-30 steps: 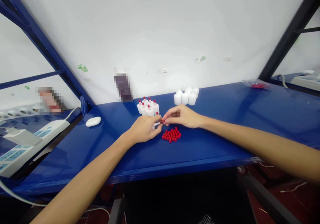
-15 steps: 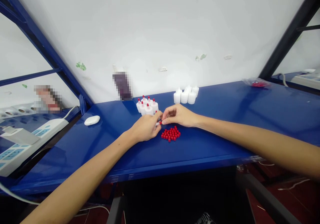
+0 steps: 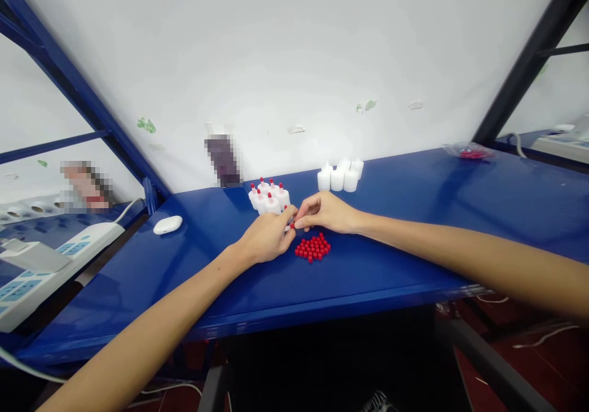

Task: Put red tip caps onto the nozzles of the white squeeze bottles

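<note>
My left hand [image 3: 264, 240] is curled round a small white bottle, which its fingers mostly hide. My right hand [image 3: 324, 212] pinches a small red cap [image 3: 292, 225] against the bottle's tip, fingertips of both hands touching. Just in front of the hands lies a heap of several loose red caps [image 3: 313, 248] on the blue table [image 3: 414, 240]. Behind the hands stands a cluster of white bottles with red caps [image 3: 268, 196]. Further right stands a group of white bottles without caps [image 3: 339, 175].
A white earbud case [image 3: 167, 224] lies on the table's left part. White power strips [image 3: 41, 261] sit on the neighbouring bench at the left. A clear bag with red pieces [image 3: 467, 151] lies at the far right by a black post. A white wall closes the back.
The hands have stayed together at the same spot, with the right fingertips pressing closer onto the left hand. The view has shifted slightly.
</note>
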Tool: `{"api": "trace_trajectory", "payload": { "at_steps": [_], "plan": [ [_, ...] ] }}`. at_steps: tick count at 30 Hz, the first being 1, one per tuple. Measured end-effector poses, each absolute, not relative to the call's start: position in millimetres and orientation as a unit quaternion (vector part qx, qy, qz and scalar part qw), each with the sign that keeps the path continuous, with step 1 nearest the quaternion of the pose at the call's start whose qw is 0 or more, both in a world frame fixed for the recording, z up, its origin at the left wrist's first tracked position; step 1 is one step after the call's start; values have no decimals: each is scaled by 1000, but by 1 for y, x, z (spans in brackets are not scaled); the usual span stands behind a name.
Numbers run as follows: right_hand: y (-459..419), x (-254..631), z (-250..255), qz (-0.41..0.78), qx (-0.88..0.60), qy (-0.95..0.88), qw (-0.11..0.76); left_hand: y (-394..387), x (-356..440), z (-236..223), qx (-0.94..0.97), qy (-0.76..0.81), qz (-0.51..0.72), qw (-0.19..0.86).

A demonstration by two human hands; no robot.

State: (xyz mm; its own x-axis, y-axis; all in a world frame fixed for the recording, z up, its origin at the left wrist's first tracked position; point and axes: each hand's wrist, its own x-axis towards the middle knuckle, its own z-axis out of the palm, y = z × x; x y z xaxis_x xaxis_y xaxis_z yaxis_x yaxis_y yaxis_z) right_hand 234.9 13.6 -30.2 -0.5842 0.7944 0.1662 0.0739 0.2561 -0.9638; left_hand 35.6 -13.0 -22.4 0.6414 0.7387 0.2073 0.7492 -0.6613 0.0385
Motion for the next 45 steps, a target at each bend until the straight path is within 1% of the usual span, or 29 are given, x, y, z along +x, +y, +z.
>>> {"api": "trace_trajectory", "payload": {
  "at_steps": [9, 16, 19, 24, 26, 31, 34, 38, 42, 45],
  "plan": [
    [17, 235, -30, 542, -293, -720, 319, -11, 34, -24, -913, -397, -86, 37],
    [13, 236, -30, 521, -277, -742, 317, -13, 35, -25, -909, -404, -97, 26],
    [6, 237, -29, 476, -253, -774, 333, -13, 33, -25, -902, -409, -135, -10],
    [-3, 238, -24, 330, -186, -871, 313, -12, 26, -27, -895, -395, -197, -68],
    [-3, 238, -23, 314, -191, -872, 324, -12, 26, -26, -896, -386, -207, -68],
    [-2, 237, -25, 333, -196, -849, 362, -14, 26, -24, -897, -377, -221, -67],
    [-3, 235, -27, 331, -181, -850, 367, -14, 27, -24, -900, -364, -226, -82],
    [-5, 236, -25, 324, -198, -848, 371, -16, 30, -22, -901, -363, -219, -91],
    [-2, 239, -24, 289, -243, -810, 449, -19, 27, -18, -893, -390, -205, -88],
    [4, 240, -25, 227, -272, -791, 499, -18, 21, -16, -882, -415, -217, -48]
  ]
}}
